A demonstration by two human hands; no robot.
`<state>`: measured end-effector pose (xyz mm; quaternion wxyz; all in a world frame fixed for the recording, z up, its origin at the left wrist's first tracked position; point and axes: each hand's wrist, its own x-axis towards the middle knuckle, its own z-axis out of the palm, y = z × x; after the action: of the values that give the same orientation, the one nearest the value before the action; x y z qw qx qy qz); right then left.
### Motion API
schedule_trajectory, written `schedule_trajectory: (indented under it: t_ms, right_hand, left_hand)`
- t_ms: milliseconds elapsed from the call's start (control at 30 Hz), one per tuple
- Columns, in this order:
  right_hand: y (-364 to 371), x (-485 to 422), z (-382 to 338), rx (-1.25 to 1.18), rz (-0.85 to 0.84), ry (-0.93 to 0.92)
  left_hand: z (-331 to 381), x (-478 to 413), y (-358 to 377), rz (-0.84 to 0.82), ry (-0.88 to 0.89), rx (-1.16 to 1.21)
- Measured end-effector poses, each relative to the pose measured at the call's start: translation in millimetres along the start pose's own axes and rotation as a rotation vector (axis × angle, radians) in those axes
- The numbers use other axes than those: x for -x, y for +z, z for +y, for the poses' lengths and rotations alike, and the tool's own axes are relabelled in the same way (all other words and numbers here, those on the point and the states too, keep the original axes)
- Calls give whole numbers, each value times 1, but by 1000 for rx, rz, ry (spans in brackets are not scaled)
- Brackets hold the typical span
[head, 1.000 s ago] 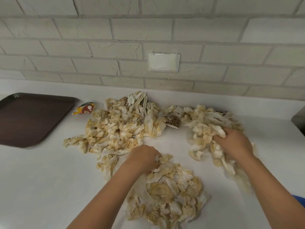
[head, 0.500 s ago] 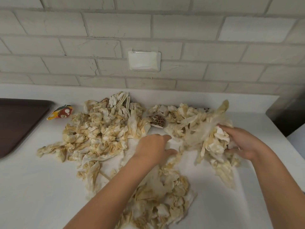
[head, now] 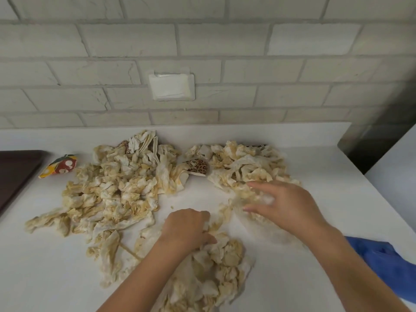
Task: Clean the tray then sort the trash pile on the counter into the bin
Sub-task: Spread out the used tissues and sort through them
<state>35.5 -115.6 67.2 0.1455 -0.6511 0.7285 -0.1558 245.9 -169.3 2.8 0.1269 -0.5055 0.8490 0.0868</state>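
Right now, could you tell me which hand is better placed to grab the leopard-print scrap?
Probably the right hand: its fingers are spread and free, near the leopard-print scrap, while the left hand grips crumpled napkins.

L hand [head: 189, 228] & R hand [head: 290, 210] both bare, forearms bare right down to frame edge. Blue fabric [head: 387, 264] w/ soft folds beside R forearm, low right; garment or not, can't tell.

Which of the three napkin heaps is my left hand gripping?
The near heap, lowest in view: the left hand grips its top edge. The right hand is spread over the back-right heap; the large left heap is untouched.
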Motion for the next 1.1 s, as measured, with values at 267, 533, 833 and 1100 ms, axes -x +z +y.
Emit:
schedule_trajectory:
  t_ms: [267,533,833,1100]
  right_hand:
    - [80,0,28,283,-71,-36]
    - [57,19,46,-612,104,156]
    - [28,38,20,-1106,83,216]
    - [17,51,16,-1305,81,249]
  left_hand:
    - [-10,27,20,183,-25,192]
    - [-50,67,-13,576,-286,1371]
    - [-77,78,-10,422,-408,1784]
    - [-85,98,-18,337,-516,1936]
